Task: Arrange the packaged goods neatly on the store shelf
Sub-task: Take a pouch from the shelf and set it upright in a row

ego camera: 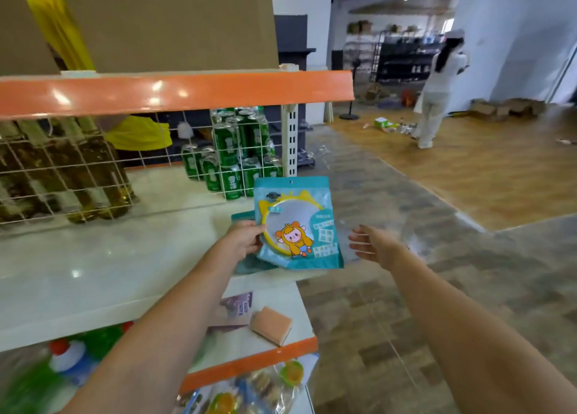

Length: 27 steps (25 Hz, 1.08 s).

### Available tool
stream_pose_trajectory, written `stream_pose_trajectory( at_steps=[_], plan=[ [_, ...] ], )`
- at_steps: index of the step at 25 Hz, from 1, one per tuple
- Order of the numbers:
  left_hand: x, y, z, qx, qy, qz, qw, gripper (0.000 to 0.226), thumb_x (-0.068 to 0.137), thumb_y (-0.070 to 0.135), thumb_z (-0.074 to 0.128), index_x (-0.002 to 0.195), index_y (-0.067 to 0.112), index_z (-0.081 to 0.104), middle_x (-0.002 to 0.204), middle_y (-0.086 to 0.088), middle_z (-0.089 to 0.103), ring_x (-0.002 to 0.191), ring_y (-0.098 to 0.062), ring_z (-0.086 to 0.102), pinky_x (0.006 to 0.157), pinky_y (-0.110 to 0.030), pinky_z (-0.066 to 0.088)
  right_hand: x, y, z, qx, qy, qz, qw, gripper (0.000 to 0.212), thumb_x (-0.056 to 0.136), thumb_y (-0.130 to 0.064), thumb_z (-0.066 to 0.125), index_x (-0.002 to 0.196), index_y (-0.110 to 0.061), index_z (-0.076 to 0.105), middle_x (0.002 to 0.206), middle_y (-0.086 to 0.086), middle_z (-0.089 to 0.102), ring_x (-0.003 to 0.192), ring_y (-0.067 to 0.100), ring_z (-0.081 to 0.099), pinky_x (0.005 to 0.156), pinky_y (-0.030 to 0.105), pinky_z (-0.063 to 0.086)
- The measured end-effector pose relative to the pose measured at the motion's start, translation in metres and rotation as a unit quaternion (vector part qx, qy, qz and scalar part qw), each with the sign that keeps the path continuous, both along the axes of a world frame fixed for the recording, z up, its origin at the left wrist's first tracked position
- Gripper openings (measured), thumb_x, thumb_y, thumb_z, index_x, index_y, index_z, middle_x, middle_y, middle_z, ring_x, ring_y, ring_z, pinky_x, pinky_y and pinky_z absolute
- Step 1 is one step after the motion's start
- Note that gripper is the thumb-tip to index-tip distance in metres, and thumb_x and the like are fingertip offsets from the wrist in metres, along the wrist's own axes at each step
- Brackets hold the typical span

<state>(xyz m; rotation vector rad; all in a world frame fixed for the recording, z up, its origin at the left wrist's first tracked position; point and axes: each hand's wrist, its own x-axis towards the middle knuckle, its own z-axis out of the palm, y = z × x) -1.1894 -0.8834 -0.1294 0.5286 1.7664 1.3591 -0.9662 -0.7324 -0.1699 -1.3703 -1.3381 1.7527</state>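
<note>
Left hand [246,240] pinches one teal pouch [296,226] by its left edge, upright above the white shelf [93,266] corner; a second pouch [242,216] shows behind. Right hand [373,241] released, just beside. Advice: steady the free edge, seat it square. Beyond: one sponge [271,324]; green cans [234,157], too many to count.

Floor [390,304]: grey-brown tile, meeting wood laminate [499,170] at right. White walls [515,38], white pillar [301,23]. Dark shelving racks [406,57] at rear. Cardboard boxes [505,107] along wall.
</note>
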Motion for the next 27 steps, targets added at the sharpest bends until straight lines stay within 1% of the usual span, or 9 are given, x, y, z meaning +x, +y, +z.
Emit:
stream_pose_trajectory(
  at_steps=[4,5,8,10,13,16,20,24,27],
  plan=[
    [-0.031,0.012,-0.005,-0.004,-0.009,0.055,0.998,0.037,0.093,0.005,0.056,0.128,-0.004,0.049,0.106,-0.019,0.063,0.083,-0.022,0.055,0.087,-0.033,0.046,-0.034,0.020,-0.002,0.095,-0.103,0.032,0.990,0.024,0.100,-0.026,0.043,0.090,-0.010,0.058,0.097,0.009,0.061,0.069,0.015,0.056,0.061,0.026,0.045],
    [-0.036,0.014,-0.007,-0.008,-0.007,0.065,0.998,0.036,0.092,0.005,0.057,0.127,-0.003,0.050,0.111,-0.021,0.062,0.086,-0.023,0.055,0.087,-0.033,0.045,-0.039,0.025,-0.005,0.125,-0.142,0.045,0.981,0.024,0.100,-0.026,0.043,0.087,-0.011,0.058,0.096,0.010,0.062,0.068,0.015,0.056,0.060,0.025,0.044],
    [-0.046,0.016,-0.013,-0.029,-0.019,0.095,0.995,0.019,0.091,0.003,0.059,0.108,0.006,0.052,0.078,-0.012,0.054,0.065,-0.017,0.049,0.062,-0.025,0.043,-0.054,0.036,-0.017,0.176,-0.223,0.094,0.954,0.023,0.100,-0.023,0.043,0.094,-0.009,0.060,0.094,0.010,0.062,0.073,0.017,0.056,0.056,0.022,0.043],
    [-0.048,0.015,-0.018,-0.055,-0.019,0.101,0.993,0.014,0.092,0.002,0.057,0.100,0.007,0.047,0.072,-0.008,0.047,0.062,-0.014,0.044,0.062,-0.025,0.042,-0.063,0.042,-0.021,0.203,-0.258,0.132,0.935,0.025,0.099,-0.018,0.041,0.103,-0.005,0.062,0.096,0.011,0.063,0.080,0.019,0.057,0.056,0.021,0.044],
    [-0.051,0.016,-0.025,-0.092,0.001,0.104,0.990,0.017,0.092,0.000,0.057,0.079,0.004,0.047,0.075,-0.010,0.048,0.062,-0.015,0.046,0.060,-0.024,0.042,-0.077,0.053,-0.022,0.238,-0.281,0.184,0.911,0.027,0.097,-0.014,0.042,0.106,-0.001,0.064,0.105,0.014,0.065,0.095,0.028,0.062,0.081,0.036,0.053],
    [-0.050,0.018,-0.030,-0.120,0.055,0.102,0.986,0.021,0.092,0.002,0.057,0.074,0.006,0.047,0.072,-0.009,0.049,0.062,-0.017,0.049,0.058,-0.024,0.044,-0.090,0.058,-0.018,0.266,-0.297,0.235,0.886,0.029,0.097,-0.016,0.042,0.104,0.000,0.065,0.107,0.019,0.066,0.100,0.032,0.062,0.091,0.043,0.051],
    [-0.051,0.020,-0.042,-0.166,0.143,0.080,0.972,0.024,0.092,0.010,0.059,0.070,0.009,0.050,0.077,-0.011,0.055,0.072,-0.024,0.055,0.074,-0.034,0.048,-0.099,0.062,-0.021,0.314,-0.310,0.270,0.856,0.031,0.097,-0.019,0.040,0.102,-0.004,0.067,0.103,0.015,0.067,0.094,0.029,0.063,0.082,0.036,0.051],
    [-0.048,0.022,-0.042,-0.250,0.311,0.030,0.917,0.020,0.093,0.021,0.056,0.091,0.003,0.065,0.087,-0.012,0.060,0.078,-0.025,0.053,0.069,-0.030,0.040,-0.099,0.064,-0.026,0.322,-0.329,0.290,0.839,0.032,0.097,-0.022,0.041,0.105,-0.004,0.065,0.102,0.013,0.065,0.092,0.027,0.062,0.082,0.036,0.050],
    [-0.042,0.023,-0.043,-0.267,0.367,0.019,0.891,0.023,0.092,0.021,0.055,0.096,0.002,0.067,0.088,-0.012,0.063,0.082,-0.028,0.058,0.069,-0.032,0.042,-0.098,0.067,-0.027,0.344,-0.359,0.325,0.804,0.028,0.098,-0.022,0.040,0.105,-0.008,0.063,0.106,0.010,0.064,0.086,0.021,0.056,0.073,0.030,0.045]
  ],
)
